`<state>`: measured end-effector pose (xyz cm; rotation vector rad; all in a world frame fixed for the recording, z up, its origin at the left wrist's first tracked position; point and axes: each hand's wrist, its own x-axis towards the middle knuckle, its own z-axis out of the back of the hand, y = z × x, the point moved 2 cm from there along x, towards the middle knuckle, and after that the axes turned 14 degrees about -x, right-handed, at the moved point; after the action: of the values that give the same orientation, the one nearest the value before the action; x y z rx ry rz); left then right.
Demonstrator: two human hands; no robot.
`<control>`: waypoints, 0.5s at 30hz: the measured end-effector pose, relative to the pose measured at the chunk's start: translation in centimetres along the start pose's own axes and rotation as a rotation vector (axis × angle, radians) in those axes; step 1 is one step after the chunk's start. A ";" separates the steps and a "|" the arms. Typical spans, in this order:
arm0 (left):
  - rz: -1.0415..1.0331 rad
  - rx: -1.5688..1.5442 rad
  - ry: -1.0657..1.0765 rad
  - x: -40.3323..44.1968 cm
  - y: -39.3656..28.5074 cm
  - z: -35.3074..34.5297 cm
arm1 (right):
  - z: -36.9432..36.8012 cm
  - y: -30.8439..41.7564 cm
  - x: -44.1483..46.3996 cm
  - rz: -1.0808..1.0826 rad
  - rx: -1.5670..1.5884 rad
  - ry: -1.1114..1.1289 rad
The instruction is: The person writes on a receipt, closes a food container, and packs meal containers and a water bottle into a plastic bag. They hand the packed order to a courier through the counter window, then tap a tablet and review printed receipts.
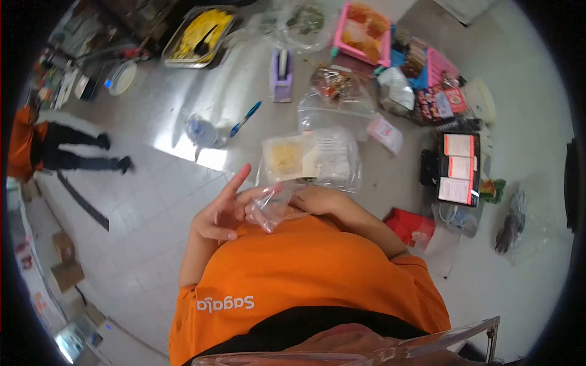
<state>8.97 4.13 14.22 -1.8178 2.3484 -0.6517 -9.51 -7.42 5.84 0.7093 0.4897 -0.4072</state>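
My left hand (223, 213) is raised in front of the orange shirt, its index finger and thumb spread apart. Thin clear plastic (268, 207) lies over its other fingers. My right hand (304, 200) is bent in close to the shirt, its fingers closed on the right side of that plastic, partly hidden by it. Just beyond both hands, a clear plastic bag (346, 160) on the metal table holds a pale yellow block (285, 157) and a printed label. A blue pen (245, 119) and crumpled clear plastic (202, 131) lie farther left.
Beyond stand a purple tape dispenser (282, 85), a tray of yellow food (201, 36) and a pink basket (360, 59). Packets (397, 88) and a black device with labels (458, 168) are at right. Another person (55, 143) in orange is at far left.
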 end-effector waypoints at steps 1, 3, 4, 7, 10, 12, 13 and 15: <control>0.034 -0.023 -0.017 0.1 0.3 0.1 | -0.8 -0.9 0.7 -0.116 -0.023 0.027; 0.025 -0.020 -0.021 0.6 0.4 0.1 | -1.1 -1.9 0.0 -0.177 -0.020 -0.028; 0.018 -0.020 -0.025 0.9 0.2 0.3 | -0.7 -1.3 -1.0 -0.120 -0.005 -0.101; -0.018 0.085 -0.037 1.2 -1.2 0.6 | 5.8 0.3 -7.5 0.280 0.226 -0.357; -0.070 0.166 -0.090 1.2 -1.8 0.4 | 13.2 -4.2 -16.4 0.240 0.454 -0.739; -0.096 0.186 -0.113 1.5 -1.8 0.3 | 17.2 -12.3 -19.1 -0.254 0.346 -1.177; -0.104 0.187 -0.122 1.7 -1.7 0.0 | 18.9 -17.9 -19.8 -0.312 0.298 -1.427; -0.121 0.265 -0.218 1.9 -1.4 -0.4 | 21.2 -30.0 -21.6 -0.789 -0.088 -1.576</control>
<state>9.53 2.21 15.43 -1.8189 1.9266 -0.7000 -36.29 -38.90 16.30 -0.0757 -0.7600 -1.4807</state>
